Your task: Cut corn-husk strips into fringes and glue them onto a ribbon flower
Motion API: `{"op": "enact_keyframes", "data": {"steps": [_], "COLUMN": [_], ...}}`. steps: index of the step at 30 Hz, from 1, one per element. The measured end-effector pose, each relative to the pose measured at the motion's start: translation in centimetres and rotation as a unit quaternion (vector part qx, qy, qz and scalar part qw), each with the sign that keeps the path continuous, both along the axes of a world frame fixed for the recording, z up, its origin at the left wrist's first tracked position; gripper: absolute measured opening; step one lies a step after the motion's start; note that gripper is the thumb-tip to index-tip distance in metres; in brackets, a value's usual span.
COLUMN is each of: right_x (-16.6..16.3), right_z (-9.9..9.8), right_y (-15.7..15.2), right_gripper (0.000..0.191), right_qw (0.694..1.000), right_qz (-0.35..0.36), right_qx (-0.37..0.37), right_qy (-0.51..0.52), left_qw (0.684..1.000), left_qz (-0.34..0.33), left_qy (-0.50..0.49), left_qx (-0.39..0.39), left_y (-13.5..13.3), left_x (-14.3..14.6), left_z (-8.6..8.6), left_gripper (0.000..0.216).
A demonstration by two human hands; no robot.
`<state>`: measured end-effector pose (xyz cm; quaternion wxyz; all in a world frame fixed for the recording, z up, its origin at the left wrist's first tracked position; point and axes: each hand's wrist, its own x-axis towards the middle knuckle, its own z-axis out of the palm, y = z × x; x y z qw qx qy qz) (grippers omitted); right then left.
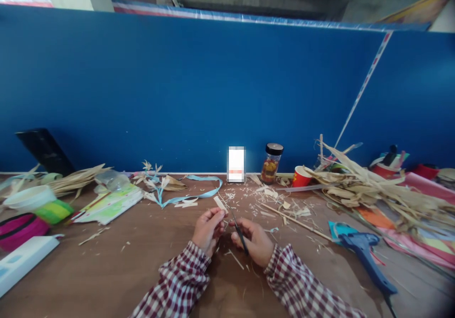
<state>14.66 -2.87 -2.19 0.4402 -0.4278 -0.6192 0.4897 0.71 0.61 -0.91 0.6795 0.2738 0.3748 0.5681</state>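
Checked sleeves (185, 275) lie nearest; above the surface (95, 270), the left grip (208, 229) pinches a pale strip (220, 204) by its near end, while the right grip (256, 243) holds a dark tool (241, 238), probably scissors, though small in view. Being thin, the strip should be light, stiffish and easily split, best pinched flat
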Motion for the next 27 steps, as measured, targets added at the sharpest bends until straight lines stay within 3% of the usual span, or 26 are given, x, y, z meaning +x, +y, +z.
{"op": "enact_keyframes", "data": {"steps": [27], "right_x": [0.04], "right_z": [0.63], "right_y": [-0.13], "right_gripper": [0.037], "right_qw": [1.0], "right_qz": [0.012], "right_qx": [-0.019], "right_qy": [0.0], "left_qw": [1.0], "left_qz": [0.005], "left_qy": [0.007], "left_qx": [-0.006], "left_y": [-0.16], "left_x": [0.28], "left_z": [-0.13], "left_gripper": [0.024]}}
